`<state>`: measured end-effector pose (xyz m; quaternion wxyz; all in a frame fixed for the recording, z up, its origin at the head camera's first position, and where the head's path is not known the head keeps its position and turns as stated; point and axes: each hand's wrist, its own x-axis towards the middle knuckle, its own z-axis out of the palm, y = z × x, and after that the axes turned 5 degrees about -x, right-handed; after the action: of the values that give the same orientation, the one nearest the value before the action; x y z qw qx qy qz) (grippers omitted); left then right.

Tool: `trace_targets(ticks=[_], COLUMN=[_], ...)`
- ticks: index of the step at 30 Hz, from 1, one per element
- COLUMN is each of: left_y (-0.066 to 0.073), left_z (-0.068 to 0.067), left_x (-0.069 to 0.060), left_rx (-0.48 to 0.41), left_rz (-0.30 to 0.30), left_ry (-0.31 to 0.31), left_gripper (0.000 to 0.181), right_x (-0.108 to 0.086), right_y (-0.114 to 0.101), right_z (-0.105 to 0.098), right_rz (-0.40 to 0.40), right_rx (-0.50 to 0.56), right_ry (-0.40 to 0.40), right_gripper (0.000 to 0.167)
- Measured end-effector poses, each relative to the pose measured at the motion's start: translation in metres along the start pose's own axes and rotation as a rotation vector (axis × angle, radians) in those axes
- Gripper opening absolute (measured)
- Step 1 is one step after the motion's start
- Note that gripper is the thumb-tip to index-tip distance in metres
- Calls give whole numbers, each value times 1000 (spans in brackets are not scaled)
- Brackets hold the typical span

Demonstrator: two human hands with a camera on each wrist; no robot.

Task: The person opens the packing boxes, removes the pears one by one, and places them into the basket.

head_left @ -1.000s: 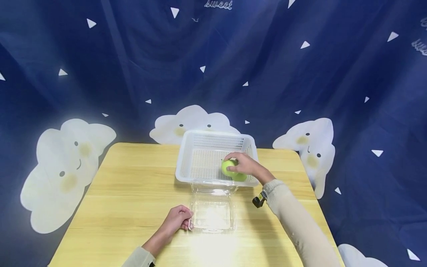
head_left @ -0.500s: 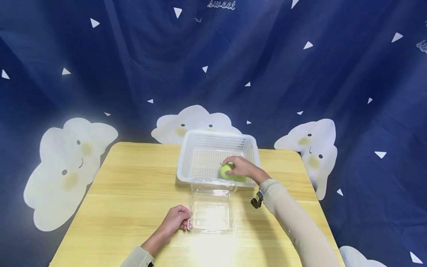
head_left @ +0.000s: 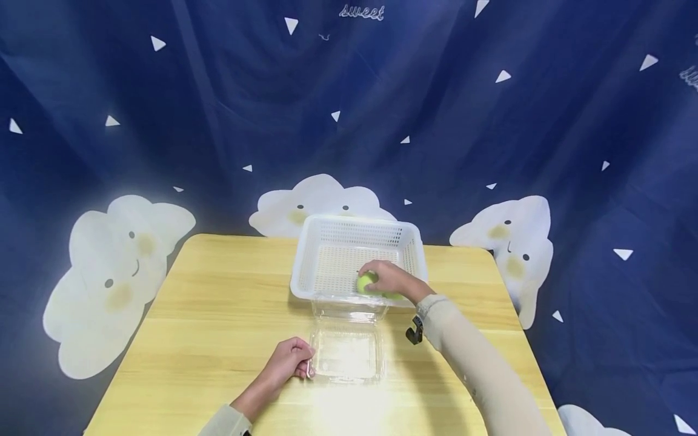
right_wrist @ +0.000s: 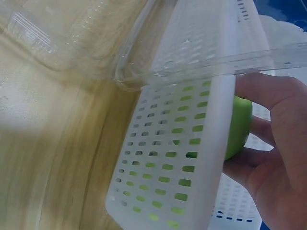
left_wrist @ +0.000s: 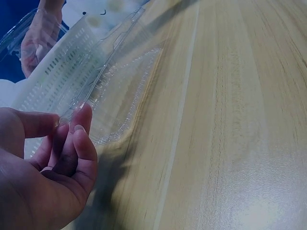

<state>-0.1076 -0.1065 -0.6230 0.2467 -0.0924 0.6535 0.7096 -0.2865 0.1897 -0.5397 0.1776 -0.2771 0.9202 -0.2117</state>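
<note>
In the head view, a green apple [head_left: 365,283] is inside the white perforated basket [head_left: 300,260], near its front wall. My right hand [head_left: 389,278] grips that apple with thumb and fingers; the right wrist view shows its green side [right_wrist: 240,127] behind the basket wall. More green, apparently a second apple [head_left: 394,296], shows partly under the hand. A clear plastic clamshell box [head_left: 349,351] lies unfolded in front of the basket. At its left edge my left hand [head_left: 289,357] pinches the rim between thumb and fingers, as the left wrist view also shows.
The clamshell's raised far part [head_left: 350,310] stands against the basket's front. Everything rests on a light wooden table [head_left: 229,297], whose back edge meets a dark blue curtain [head_left: 349,145] with cloud prints. Strong glare falls on the tabletop near the box.
My right hand has lowered a little and shifted slightly left with the apple, deeper into the basket's front part. My left hand keeps its place on the clamshell's rim.
</note>
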Motion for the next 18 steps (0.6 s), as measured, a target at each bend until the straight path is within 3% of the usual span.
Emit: trace_targets(ticks=[18], left_y=[-2], left_z=[-1], left_x=[1], left_rx=[-23], left_rz=[-6], left_ry=[-2], left_gripper=[24], right_x=[3], right_y=[-4], right_z=[11], right_rz=[-24], right_rx=[-30], right_ry=[-26], right_gripper=[35])
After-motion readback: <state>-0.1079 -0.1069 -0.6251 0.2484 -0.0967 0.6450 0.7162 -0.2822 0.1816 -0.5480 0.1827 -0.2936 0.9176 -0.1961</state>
